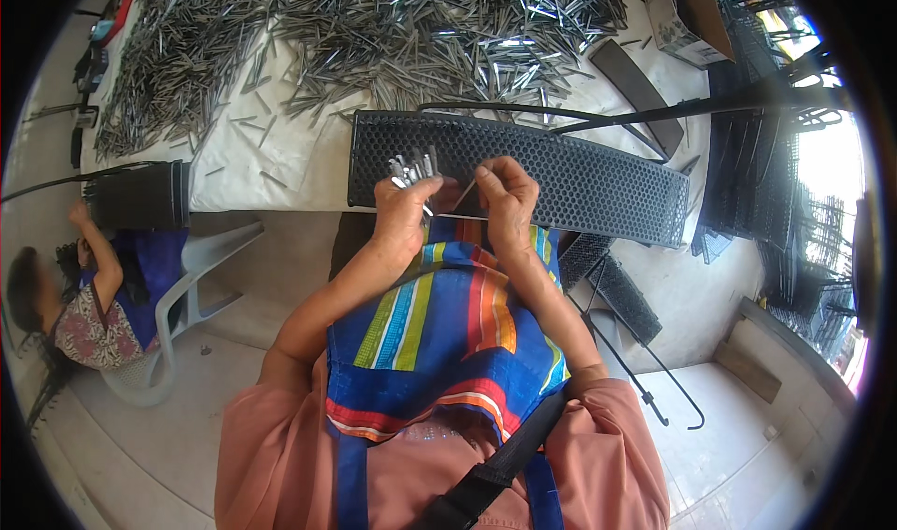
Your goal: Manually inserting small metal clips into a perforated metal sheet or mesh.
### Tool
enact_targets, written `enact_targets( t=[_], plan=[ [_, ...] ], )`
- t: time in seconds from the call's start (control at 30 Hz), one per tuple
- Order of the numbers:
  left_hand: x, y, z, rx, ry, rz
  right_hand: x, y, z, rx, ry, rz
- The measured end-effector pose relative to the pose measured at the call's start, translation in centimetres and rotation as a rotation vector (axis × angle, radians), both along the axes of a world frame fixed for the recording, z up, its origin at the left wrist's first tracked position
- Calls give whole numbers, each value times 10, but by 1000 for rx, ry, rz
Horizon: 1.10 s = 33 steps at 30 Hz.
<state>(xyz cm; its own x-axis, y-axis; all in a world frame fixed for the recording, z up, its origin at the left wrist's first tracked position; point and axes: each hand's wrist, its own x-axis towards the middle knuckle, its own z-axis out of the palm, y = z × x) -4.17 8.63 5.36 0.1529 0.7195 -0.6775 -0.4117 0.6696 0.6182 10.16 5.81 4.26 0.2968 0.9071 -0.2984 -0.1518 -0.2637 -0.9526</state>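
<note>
Many metal strips (411, 35) heaped on white table (308, 170); pale chair (221, 251); both hands (402, 220) gripping strips.

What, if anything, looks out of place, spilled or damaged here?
Mildly odd: a few thin metal strips lie scattered on the white table cover, apart from the large jumbled pile, so they look strayed. That may be ordinary for such a loose heap. No damage stands out.

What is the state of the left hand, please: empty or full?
Full: the left hand is closed around slim metal pieces, their ends sticking out above it.
</note>
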Motion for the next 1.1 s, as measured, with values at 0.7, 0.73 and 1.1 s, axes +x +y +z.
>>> enact_targets(
  t=[0.7, 0.73, 1.1],
  plan=[
    [-1, 16, -8, -166, -103, -210, 14, 61, -14, 380, -677, -82],
    [-1, 17, -8, -167, -107, -204, 14, 62, -13, 379, -679, -70],
    [0, 19, -9, -112, -144, -173, 12, 59, -20, 374, -932, 52]
  ],
)
